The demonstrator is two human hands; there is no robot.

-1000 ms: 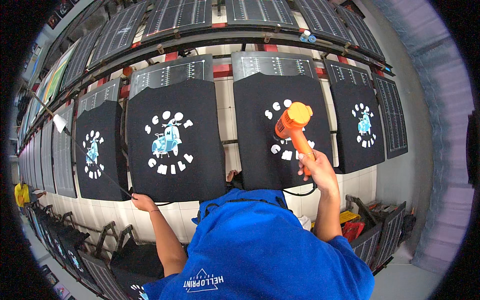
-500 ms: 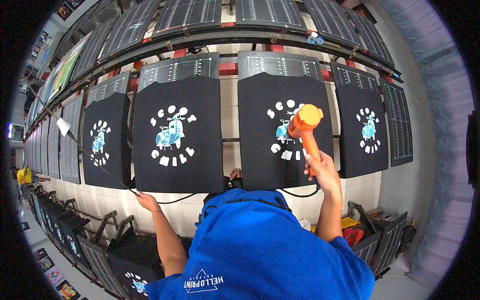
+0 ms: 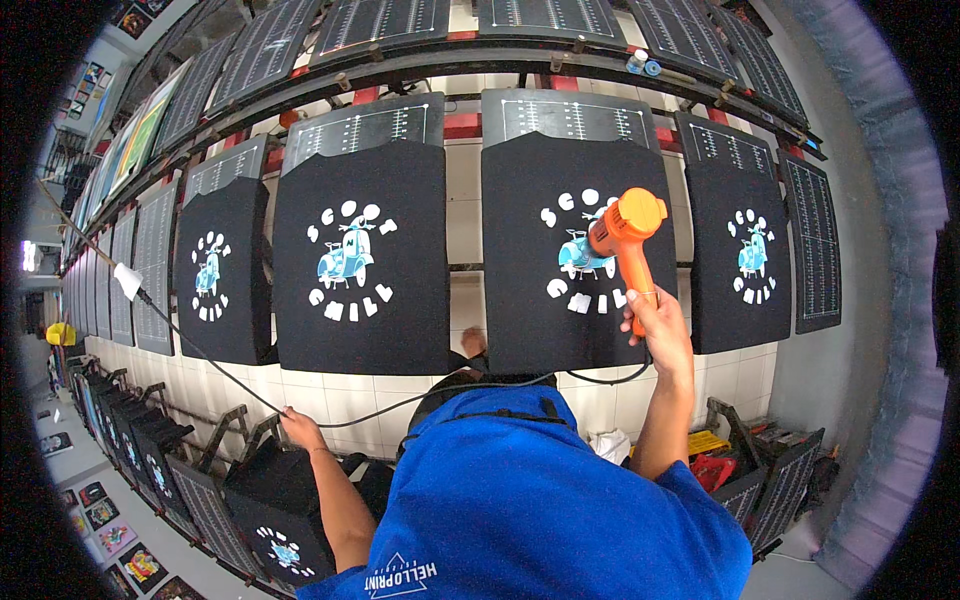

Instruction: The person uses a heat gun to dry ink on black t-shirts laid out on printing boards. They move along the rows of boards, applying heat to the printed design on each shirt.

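My right hand (image 3: 662, 325) is wrapped round the handle of an orange heat gun (image 3: 632, 228). The gun's head hangs above a black T-shirt (image 3: 540, 345) and hides part of its scooter print. That shirt lies flat over a dark printing board (image 3: 570, 112). Down at the left, my left hand (image 3: 302, 428) is closed on a black power cord (image 3: 205, 343). From this hand the cord rises to a white connector (image 3: 128, 281) at the upper left and also sags across in front of my body. A cord loop hangs below the gun's handle.
More boards bear black shirts with the same print, such as the one left of centre (image 3: 362, 190). A dark metal rail (image 3: 400, 65) runs behind them. Two small containers (image 3: 642, 63) stand on it. Another rack with shirts (image 3: 285, 520) is at the lower left; a grey wall (image 3: 850, 300) bounds the right.
The view has shifted slightly. Over the same shirt, the heat gun has moved a little right relative to the print. My left hand is lower, and more cord shows in front of my body.
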